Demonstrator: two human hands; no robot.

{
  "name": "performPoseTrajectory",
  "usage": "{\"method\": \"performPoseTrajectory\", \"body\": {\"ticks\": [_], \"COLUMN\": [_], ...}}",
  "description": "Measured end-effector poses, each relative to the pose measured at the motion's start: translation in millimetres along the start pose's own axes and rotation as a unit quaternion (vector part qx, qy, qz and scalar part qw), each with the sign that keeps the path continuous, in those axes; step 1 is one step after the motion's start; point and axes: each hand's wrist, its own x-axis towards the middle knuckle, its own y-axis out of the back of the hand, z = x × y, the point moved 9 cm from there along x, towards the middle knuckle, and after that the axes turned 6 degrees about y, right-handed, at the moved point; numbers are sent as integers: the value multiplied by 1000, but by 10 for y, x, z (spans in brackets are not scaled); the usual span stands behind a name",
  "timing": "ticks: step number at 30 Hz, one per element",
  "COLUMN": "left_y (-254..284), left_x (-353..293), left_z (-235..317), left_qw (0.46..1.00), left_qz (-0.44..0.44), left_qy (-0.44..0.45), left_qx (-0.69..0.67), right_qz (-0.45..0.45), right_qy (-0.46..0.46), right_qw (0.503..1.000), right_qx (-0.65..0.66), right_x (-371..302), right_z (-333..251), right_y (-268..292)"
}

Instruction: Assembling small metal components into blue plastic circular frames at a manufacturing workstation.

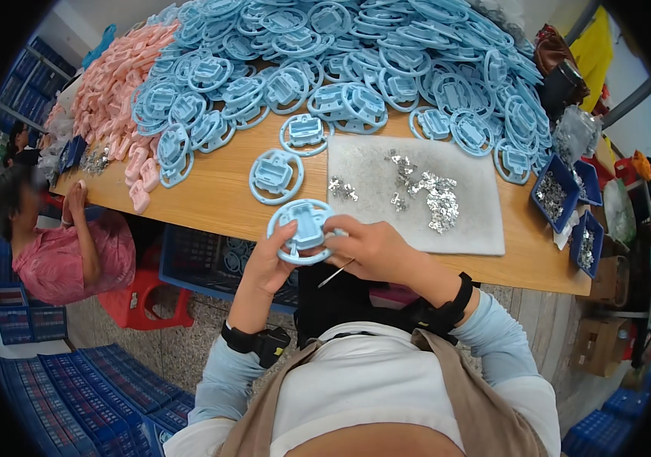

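Note:
At the table's front edge, my left hand (268, 257) grips a light blue plastic steering wheel (312, 222) by its left rim, thumb on its face. The wheel is tilted towards me, with a recessed box shape at its centre. My right hand (375, 247) is closed, its fingertips at the wheel's right side. A thin metal tool (335, 274) sticks out below that hand; its other end is hidden by the fingers. Just beyond lie two more blue steering wheels, one (275, 176) nearer and one (305, 132) farther off. Small metal clips (440, 199) are scattered on a white mat (485, 228) to the right.
A large heap of blue wheels (386, 61) fills the table's back, with pink plastic parts (116, 91) at the left. Blue bins (556, 193) of metal pieces stand at the right edge. A person in pink (67, 255) sits at the left by a red stool (146, 301).

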Motion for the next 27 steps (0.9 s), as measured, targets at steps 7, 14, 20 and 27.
{"method": "performPoseTrajectory", "body": {"ticks": [7, 14, 20, 27], "left_y": [280, 96, 2, -33], "left_x": [-94, -13, 63, 7], "left_z": [51, -220, -316, -273], "left_qw": [995, 999, 999, 999], "left_qz": [67, 29, 38, 24], "left_qy": [-69, -17, -11, -26], "left_qx": [-1, -32, -32, -29], "right_qz": [-19, 6, 93, 63], "right_qy": [-97, -201, -221, -261], "right_qw": [989, 958, 968, 959], "right_qx": [-107, -204, -69, -92], "right_x": [118, -401, -339, -163], "right_z": [802, 1003, 1113, 1264], "right_y": [-49, 411, 460, 301]}}
